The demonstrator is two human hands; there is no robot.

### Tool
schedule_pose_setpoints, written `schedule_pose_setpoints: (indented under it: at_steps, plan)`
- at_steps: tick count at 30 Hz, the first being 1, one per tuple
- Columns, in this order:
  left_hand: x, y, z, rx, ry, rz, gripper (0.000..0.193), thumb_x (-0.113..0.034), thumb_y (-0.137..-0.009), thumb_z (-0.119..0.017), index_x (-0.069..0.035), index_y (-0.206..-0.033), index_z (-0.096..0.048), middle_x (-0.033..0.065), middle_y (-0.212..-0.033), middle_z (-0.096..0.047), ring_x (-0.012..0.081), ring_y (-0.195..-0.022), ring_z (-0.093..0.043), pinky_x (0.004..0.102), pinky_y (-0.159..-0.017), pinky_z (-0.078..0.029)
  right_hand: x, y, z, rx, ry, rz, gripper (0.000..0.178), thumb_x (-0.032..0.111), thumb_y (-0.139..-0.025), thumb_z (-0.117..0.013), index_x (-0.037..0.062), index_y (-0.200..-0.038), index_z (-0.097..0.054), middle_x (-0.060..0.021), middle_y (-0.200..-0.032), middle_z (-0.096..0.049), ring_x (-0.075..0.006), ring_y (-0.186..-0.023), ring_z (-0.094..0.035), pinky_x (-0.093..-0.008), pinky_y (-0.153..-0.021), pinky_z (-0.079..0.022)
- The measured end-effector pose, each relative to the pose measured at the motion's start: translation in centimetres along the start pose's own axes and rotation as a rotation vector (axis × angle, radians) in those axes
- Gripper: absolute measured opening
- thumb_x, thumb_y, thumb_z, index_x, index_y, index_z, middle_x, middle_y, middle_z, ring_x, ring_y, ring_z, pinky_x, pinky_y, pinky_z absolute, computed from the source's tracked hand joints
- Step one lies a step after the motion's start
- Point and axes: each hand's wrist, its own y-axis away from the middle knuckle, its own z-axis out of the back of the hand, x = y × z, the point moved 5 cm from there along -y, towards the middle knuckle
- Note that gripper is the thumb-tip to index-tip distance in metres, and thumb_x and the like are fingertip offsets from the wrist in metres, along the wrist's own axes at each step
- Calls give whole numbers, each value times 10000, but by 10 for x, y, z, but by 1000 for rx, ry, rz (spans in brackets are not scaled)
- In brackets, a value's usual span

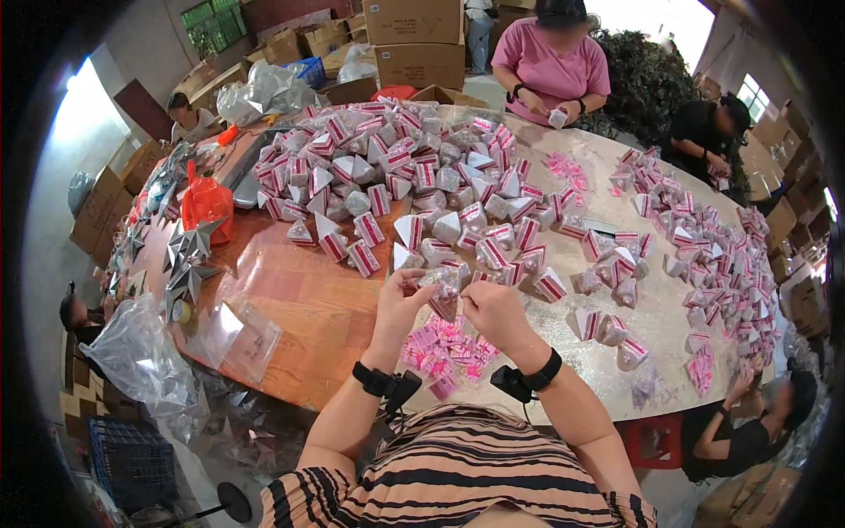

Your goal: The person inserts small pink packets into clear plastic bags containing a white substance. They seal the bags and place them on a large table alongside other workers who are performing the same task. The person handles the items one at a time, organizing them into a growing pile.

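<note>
My left hand (pixel 400 308) is closed on a small clear packet (pixel 444 297) with glittery filling and a pink tint, its point toward me. Close against the packet's right side, my right hand (pixel 500 310) has its fingers curled into a pinch; whatever is between them is too small to make out. Below both hands lies a loose pile of pink-and-white tags (pixel 447 354). Just beyond them begins a large heap of similar pyramid-shaped packets (pixel 378 167), many with a red-and-white striped label.
More packets (pixel 704 255) line the right side of the table (pixel 528 370). An orange-red plastic bag (pixel 204 204), silver stars (pixel 189 255) and clear plastic bags (pixel 150 352) lie at left. Several people work around the table; one in a pink shirt (pixel 554 66) stands opposite.
</note>
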Motion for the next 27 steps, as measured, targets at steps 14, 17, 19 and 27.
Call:
schedule_pose_setpoints:
  at_steps: [14,17,19,27]
  plan:
    - [-47,25,-20,-113,-711,-385,324,-91,-705,-765,-12,-968,-594,40,-901,-500,101,-701,-524,243,-628,-446,5,4,-6,78,178,37,101,106,-767,-581,7,-749,-576,-165,-739,-599,-324,-697,-614,-398,-617,-494]
    - [-30,19,-8,-95,-496,-224,336,-117,-707,-766,-2,-977,-602,34,-854,-505,98,-692,-509,242,-614,-438,2,4,5,65,-118,-71,128,113,-777,-620,-14,-788,-627,-130,-714,-625,-227,-635,-614,-324,-576,-487]
    - [-12,13,0,-60,-324,-100,347,-134,-712,-768,10,-982,-605,25,-818,-516,88,-675,-499,234,-598,-430,-10,7,8,127,-420,-254,152,122,-792,-643,-27,-821,-653,-99,-696,-637,-156,-590,-603,-277,-542,-476]
    - [6,15,-26,97,-125,54,306,-69,-742,-726,37,-994,-586,10,-763,-554,59,-665,-499,196,-563,-393,-56,33,-20,338,-956,-570,161,142,-781,-697,-3,-727,-654,-35,-602,-605,-90,-493,-552,-235,-449,-437]
